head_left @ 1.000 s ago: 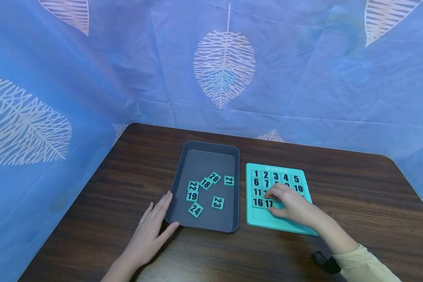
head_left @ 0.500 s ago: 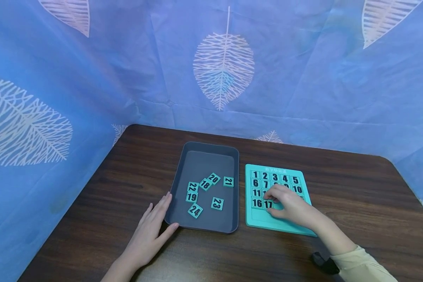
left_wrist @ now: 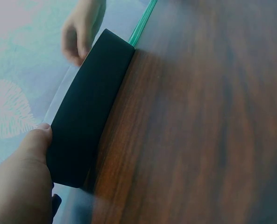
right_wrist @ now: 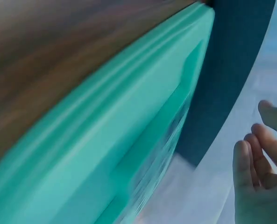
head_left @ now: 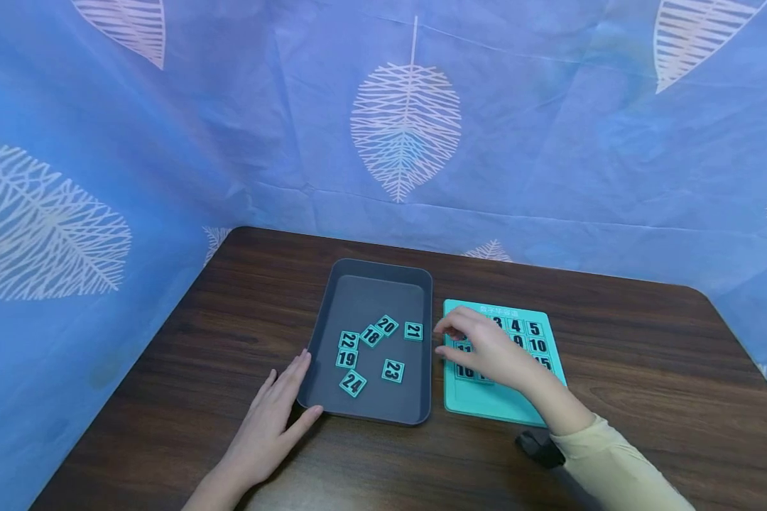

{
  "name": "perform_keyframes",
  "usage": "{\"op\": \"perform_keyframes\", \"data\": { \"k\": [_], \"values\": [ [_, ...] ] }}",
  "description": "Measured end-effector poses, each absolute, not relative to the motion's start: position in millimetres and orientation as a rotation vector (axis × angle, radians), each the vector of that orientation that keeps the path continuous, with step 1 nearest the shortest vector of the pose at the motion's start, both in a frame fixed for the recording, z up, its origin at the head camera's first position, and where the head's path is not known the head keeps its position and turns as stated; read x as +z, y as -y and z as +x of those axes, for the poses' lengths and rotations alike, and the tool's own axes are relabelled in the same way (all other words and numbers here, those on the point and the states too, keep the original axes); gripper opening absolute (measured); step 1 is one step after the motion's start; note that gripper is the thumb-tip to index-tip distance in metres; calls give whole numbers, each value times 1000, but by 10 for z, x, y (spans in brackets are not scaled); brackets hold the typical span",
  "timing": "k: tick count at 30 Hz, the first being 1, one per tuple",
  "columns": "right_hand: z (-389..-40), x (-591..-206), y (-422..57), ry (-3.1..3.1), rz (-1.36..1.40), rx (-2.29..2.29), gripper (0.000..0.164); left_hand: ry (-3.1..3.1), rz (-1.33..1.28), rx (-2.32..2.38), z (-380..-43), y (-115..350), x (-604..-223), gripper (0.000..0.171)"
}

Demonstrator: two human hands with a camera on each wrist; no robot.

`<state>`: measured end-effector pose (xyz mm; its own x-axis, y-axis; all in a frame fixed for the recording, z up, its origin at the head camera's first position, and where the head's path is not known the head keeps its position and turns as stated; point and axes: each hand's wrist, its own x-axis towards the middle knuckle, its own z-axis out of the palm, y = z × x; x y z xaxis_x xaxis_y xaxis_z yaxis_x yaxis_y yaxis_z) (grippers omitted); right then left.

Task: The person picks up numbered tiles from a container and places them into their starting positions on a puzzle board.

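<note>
1. Seven numbered tiles (head_left: 371, 336) lie loose in the gray tray (head_left: 377, 291).
2. Left hand (head_left: 265, 433), fingers extended, touches the tray's near left corner.
3. Right hand (head_left: 486, 348), empty, thumb and fingers parted, hovers over the turquoise board (head_left: 488, 402) beside the tray.

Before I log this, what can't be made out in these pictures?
Head: much of the left half of the teal number puzzle board, hidden by the right hand.
Left wrist: inside of the dark gray tray, hidden by its wall.
Right wrist: board's face, too blurred and steeply angled to read.
Right wrist: part of the right hand, cut off by the right edge.
</note>
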<state>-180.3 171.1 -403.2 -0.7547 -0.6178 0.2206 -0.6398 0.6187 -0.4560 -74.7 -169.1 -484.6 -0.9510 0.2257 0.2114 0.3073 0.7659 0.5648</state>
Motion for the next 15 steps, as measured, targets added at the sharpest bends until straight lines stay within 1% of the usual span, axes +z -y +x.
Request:
{"op": "perform_keyframes", "data": {
  "k": [8,15],
  "values": [
    [-1994,-4086,-1064,2778,1156,883,32,2828,-424,-925,-753,1697,-4861,73],
    [-2064,-4203,-761,2825,1150,875,34,2830,-430,-925,-760,1714,-4854,72]
  ]
}}
